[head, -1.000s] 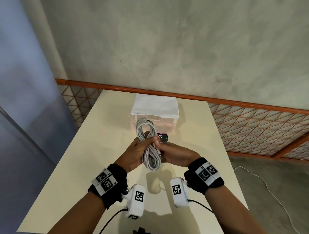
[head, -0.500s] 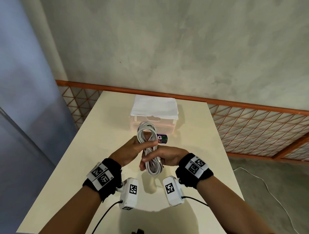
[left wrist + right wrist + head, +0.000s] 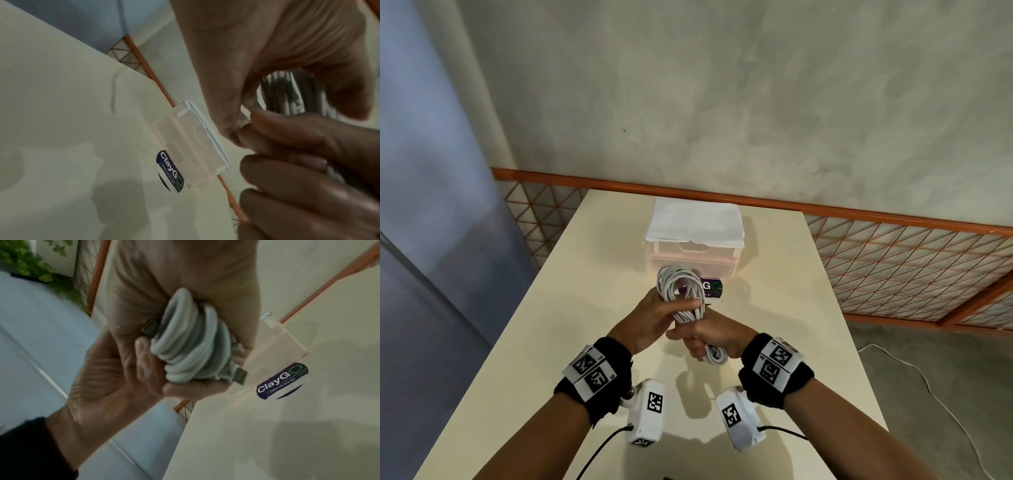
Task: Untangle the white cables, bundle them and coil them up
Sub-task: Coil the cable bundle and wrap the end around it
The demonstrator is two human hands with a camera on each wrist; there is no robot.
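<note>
The white cables (image 3: pixel 679 288) form one long coiled bundle held above the table. My left hand (image 3: pixel 654 317) grips its middle, fingers wrapped across the strands. My right hand (image 3: pixel 707 337) closes round the lower part, with the bottom loop (image 3: pixel 716 356) sticking out below it. In the right wrist view the cable bundle (image 3: pixel 191 345) is squeezed between my right palm (image 3: pixel 185 272) and the left hand (image 3: pixel 115 373), and a metal plug tip (image 3: pixel 240 376) pokes out. In the left wrist view the cables (image 3: pixel 287 97) show through the curl of my left hand (image 3: pixel 277 56).
A translucent plastic drawer box (image 3: pixel 691 262) with a white cloth (image 3: pixel 695 222) on top stands at the table's far end. A purple ClayGo roll (image 3: pixel 713 287) lies in front of it. The cream table (image 3: pixel 571 308) is narrow, with floor to the right.
My left fingers have closed over the middle of the bundle. The right hand has slid down to its lower loop, and the bundle's bottom end has swung to the right.
</note>
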